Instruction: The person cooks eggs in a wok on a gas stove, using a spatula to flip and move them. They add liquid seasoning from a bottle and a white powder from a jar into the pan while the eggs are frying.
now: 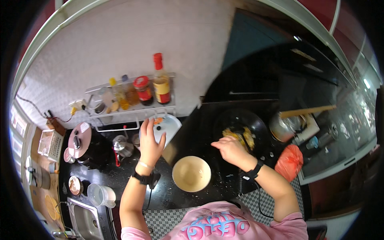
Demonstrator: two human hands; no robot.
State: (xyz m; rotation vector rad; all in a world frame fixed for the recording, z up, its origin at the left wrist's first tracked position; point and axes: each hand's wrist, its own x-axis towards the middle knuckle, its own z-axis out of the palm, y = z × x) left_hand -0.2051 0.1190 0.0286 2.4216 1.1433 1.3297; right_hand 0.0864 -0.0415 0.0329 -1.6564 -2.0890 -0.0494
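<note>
My left hand (152, 146) is raised with its fingers apart and nothing in it. Behind it, a pale lid or tray (169, 126) with a dark knob-like spot and an orange pattern leans under the wall rack. My right hand (235, 151) is bent with its fingers drawn together at the near left edge of a black wok (261, 126). Whether something small is inside the fingers is hidden. Yellowish food (248, 136) lies in the wok with a black spatula (246, 140), whose handle runs behind my right wrist. Between my hands, a cream bowl (192, 174) stands on the black counter.
A wall rack (135, 111) carries a red-capped bottle (162, 87), a red-lidded jar (143, 90) and oil bottles. Leftward stand a pink-lidded cooker (80, 141), metal pot (123, 145), plastic jug (100, 195) and sink (85, 220). An orange-red bag (289, 162) and a pot (282, 129) are right.
</note>
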